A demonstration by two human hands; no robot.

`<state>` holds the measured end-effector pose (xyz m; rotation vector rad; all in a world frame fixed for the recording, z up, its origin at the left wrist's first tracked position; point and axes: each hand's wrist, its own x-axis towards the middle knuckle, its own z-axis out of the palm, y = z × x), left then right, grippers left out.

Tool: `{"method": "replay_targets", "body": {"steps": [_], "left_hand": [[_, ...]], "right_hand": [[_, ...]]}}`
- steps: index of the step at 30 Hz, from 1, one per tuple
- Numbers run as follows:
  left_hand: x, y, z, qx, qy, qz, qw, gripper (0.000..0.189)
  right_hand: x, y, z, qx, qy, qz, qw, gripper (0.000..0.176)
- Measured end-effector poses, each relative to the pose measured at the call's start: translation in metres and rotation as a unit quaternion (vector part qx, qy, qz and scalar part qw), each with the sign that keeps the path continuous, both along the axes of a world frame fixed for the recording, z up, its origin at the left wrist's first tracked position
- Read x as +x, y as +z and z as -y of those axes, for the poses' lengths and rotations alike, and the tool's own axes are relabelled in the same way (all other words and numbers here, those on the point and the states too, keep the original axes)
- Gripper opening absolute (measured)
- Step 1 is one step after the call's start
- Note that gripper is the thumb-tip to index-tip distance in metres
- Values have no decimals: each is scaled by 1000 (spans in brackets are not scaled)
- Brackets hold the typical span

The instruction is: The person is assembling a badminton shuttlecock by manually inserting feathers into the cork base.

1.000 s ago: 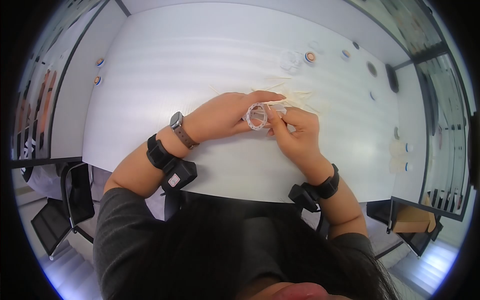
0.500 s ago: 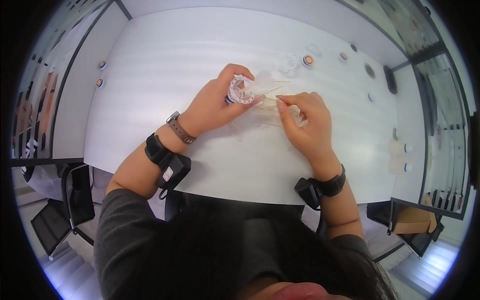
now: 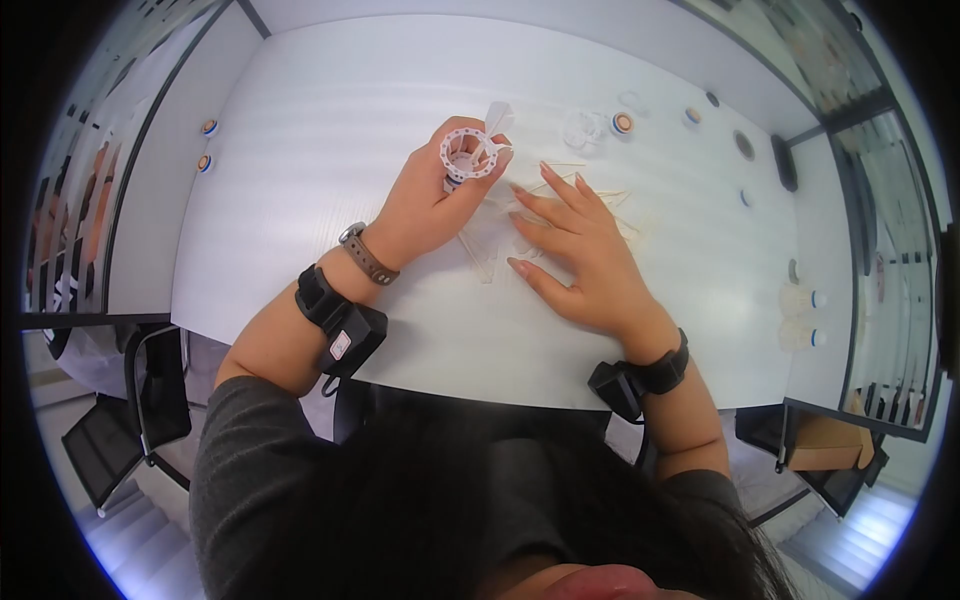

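Note:
My left hand (image 3: 436, 195) is wrapped round a white cup-like piece (image 3: 468, 155) whose ring-shaped rim has small holes. A translucent white strip (image 3: 499, 119) sticks up from its right side. To the right, my right hand (image 3: 577, 243) is spread palm down over the table, fingers apart, above thin pale sticks and clear plastic bits. One thin stick (image 3: 568, 164) shows just beyond its fingertips. Between the hands lie more thin strips (image 3: 477, 256). What lies under my right palm is hidden.
Beyond my right hand are a crumpled clear plastic piece (image 3: 585, 131) and an orange-topped round item (image 3: 622, 124). Two similar items (image 3: 205, 163) stand at the left edge. Translucent bottles with blue rings (image 3: 798, 337) lie at the right, and a dark object (image 3: 783, 162) is at the back right.
My right hand has opened from a pinch, spread flat and moved slightly left. The white piece in my left hand has shifted a little left and up, with its opening turned more upward.

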<state>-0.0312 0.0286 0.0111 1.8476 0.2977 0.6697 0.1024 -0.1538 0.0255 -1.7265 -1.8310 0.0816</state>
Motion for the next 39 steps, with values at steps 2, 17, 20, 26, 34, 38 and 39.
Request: {"method": "replay_targets", "body": {"steps": [2, 17, 20, 26, 34, 38, 39], "left_hand": [[0, -1, 0, -12, 4, -1, 1000, 23], [-1, 3, 2, 124, -36, -64, 990, 29], [-1, 0, -1, 111, -48, -83, 989, 22], [-3, 0, -1, 112, -56, -68, 990, 23], [-4, 3, 1, 127, -55, 5, 990, 18], [-6, -1, -3, 150, -68, 27, 986, 16], [-6, -1, -3, 152, -73, 26, 985, 15]], "right_hand": [[0, -3, 0, -9, 9, -9, 1000, 29], [2, -3, 0, 86, -113, -170, 975, 11], [1, -2, -2, 98, -114, -194, 970, 14], [0, -1, 1, 76, -163, -286, 941, 14], [5, -13, -3, 70, -129, -404, 903, 44], [3, -5, -4, -33, -103, -545, 832, 42], [5, -6, -3, -59, -107, -550, 826, 42]]}}
